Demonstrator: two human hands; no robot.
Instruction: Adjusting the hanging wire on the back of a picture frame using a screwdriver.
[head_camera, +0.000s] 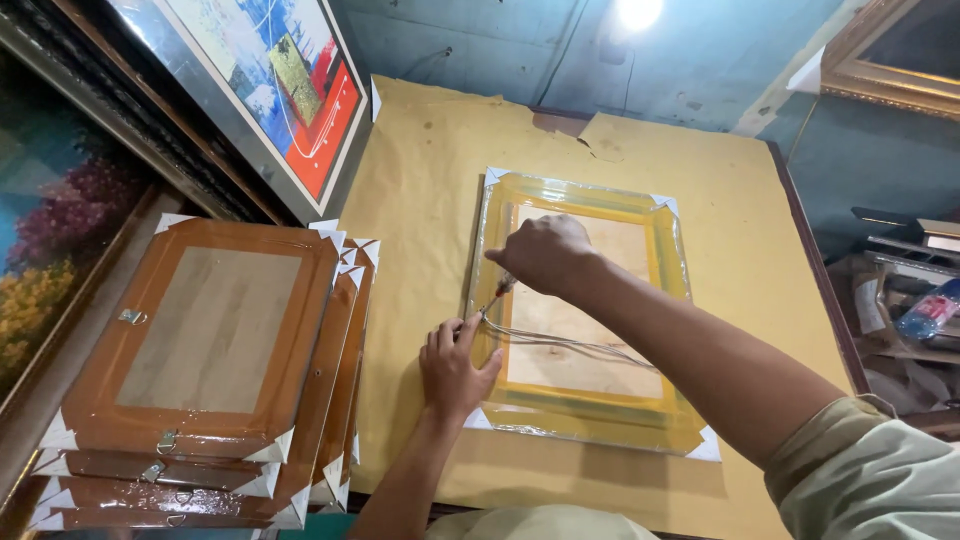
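both hands on yellow frame

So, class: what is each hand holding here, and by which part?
The right hand grips a small tool by its handle, tip down at the frame's left edge. The left hand holds nothing; it presses on that edge beside the wire.

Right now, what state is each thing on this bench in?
Yellow frame: face down, plastic-wrapped, corner guards on.
Wire: lying loose across the frame's backing.
Right hand: closed on a small tool.
Left hand: pressing the frame's left edge.
Brown frames: stacked face down.
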